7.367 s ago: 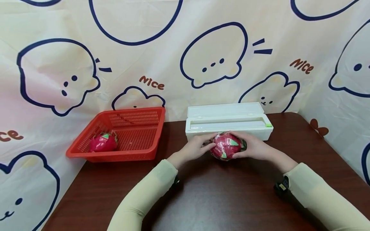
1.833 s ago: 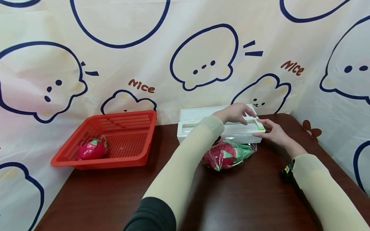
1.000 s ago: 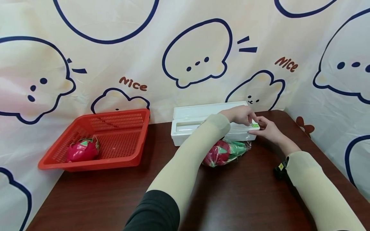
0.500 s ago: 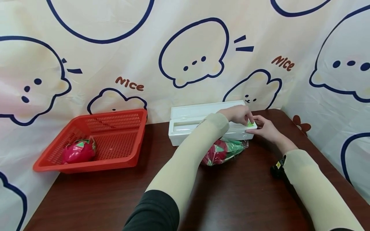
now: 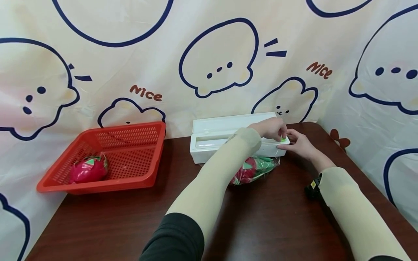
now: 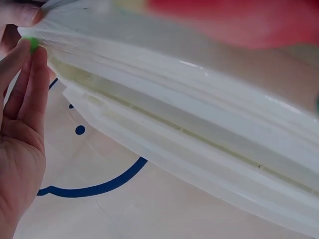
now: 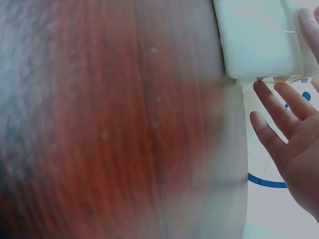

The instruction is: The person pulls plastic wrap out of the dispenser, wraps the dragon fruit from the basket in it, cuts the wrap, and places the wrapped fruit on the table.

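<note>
The long white box stands lid-up, green slider near one end; a film-wrapped pink-and-green dragon fruit lies just in front.

Left sleeve pale cream, smooth, close-fitting; small dark marking near cuff; dark creased cloth higher up. Right sleeve matching; black boxy wrist device, yellow patch.

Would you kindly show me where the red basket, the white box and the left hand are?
red basket [image 5: 114,184]: head view, on its front rim.
white box [image 5: 225,124]: head view, on its raised lid.
left hand [image 5: 270,128]: head view, on the back of the hand.
</note>
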`<state>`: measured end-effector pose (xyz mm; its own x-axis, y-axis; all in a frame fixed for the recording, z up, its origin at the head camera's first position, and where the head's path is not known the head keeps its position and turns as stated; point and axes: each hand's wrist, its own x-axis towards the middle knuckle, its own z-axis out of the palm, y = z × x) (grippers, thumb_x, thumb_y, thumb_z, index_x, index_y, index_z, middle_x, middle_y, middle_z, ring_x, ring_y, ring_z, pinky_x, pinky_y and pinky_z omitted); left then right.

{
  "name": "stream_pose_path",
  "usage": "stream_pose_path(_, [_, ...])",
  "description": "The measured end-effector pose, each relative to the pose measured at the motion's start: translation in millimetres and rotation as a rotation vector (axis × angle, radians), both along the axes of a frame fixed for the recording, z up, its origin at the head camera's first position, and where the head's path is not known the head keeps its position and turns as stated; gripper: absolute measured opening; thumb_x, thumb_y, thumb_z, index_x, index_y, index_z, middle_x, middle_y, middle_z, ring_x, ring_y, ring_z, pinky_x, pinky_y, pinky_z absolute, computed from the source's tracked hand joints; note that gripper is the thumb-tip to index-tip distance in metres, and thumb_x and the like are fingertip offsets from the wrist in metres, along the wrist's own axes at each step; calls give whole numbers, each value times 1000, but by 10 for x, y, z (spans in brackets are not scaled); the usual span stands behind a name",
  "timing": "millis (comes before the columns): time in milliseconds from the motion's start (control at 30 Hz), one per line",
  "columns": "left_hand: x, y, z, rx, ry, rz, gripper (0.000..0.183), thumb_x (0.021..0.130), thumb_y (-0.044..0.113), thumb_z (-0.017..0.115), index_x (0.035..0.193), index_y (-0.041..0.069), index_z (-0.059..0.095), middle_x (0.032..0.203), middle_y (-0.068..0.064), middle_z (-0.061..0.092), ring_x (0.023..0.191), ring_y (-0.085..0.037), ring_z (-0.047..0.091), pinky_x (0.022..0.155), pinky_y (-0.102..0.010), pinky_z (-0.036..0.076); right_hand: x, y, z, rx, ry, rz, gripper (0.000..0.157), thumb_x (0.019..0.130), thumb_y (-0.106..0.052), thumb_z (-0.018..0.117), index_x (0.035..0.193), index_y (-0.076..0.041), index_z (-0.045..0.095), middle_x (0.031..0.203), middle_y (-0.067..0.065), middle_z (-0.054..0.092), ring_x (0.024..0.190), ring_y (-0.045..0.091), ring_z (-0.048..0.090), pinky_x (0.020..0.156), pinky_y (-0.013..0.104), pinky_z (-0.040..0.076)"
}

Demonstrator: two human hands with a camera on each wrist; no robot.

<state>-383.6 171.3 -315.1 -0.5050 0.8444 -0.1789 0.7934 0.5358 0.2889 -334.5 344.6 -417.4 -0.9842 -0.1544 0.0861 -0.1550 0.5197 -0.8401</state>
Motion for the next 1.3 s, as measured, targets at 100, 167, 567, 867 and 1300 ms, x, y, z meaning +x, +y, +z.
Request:
stream_pose_path(100, [-20, -44, 9, -5, 6, 5, 9, 91, 5, 67, 97, 10, 72, 94, 0, 64, 87, -11, 53, 72, -19, 43, -26, -31, 15, 4, -9, -10, 64, 87, -29, 75, 136, -5, 42, 141, 27, 45, 124, 41, 44, 100, 58, 37])
stream_pose_path(167, [-41, -80, 16, -7, 0, 6, 8, 90, 4, 67, 95, 9, 71, 93, -1, 64, 87, -11, 52, 72, -19, 43, -46, -42, 21, 15, -15, -18, 66, 86, -32, 75, 137, -6, 42, 142, 27, 44, 124, 41, 44, 100, 58, 38])
stream_pose_path(567, [-94, -419, 90, -11, -58, 26, 8, 87, 0, 70, 92, 7, 71, 89, -3, 62, 83, -13, 51, 70, -22, 43, -48, -55, 86, 62, -18, -41, 77, 87, -33, 74, 147, -5, 36, 144, 31, 38, 121, 40, 45, 97, 52, 42])
stream_pose_path(867, [-24, -512, 21, -17, -61, 49, 10, 86, -2, 69, 89, 7, 70, 90, -3, 62, 84, -13, 52, 70, -21, 43, -4, -23, -1, 50, -42, -37, 80, 87, -35, 74, 148, -4, 34, 146, 33, 34, 128, 44, 38, 99, 57, 36])
stream_pose_path(1300, [56, -587, 39, -30, -32, 94, 9, 85, 2, 73, 87, 8, 67, 89, -2, 61, 83, -12, 52, 71, -21, 43, 27, -47, 21, 59, -43, -40, 81, 87, -35, 74, 149, -3, 32, 147, 34, 31, 128, 45, 34, 99, 59, 33])
